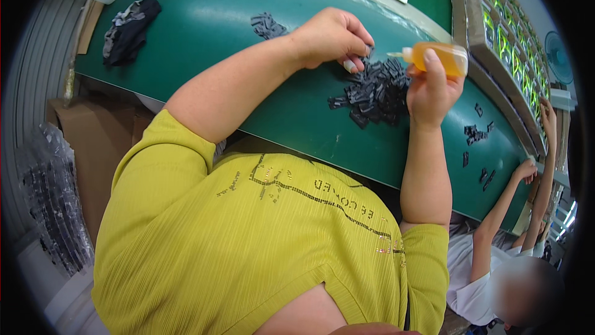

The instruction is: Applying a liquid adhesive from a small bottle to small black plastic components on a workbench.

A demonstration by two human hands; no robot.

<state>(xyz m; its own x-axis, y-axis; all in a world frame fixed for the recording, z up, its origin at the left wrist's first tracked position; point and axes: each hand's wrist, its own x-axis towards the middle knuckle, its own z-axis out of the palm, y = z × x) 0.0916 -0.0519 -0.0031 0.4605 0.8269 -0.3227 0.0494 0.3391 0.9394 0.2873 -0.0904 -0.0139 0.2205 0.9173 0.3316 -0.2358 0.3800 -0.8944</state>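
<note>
Pinching dark piece (370, 50) in left hand (331, 39), gripping amber bottle (445, 59) in right hand (434, 93); probably midway, with large black pile (377, 94) to do and smaller pile (268, 26) perhaps done

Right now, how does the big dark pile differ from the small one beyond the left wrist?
The big pile spreads wide; the small pile is compact. The big pile lies beside the right hand, the small pile beyond the left wrist. The big pile looks blacker, the small pile greyer. Both are heaps of small dark pieces on the green table.
</note>
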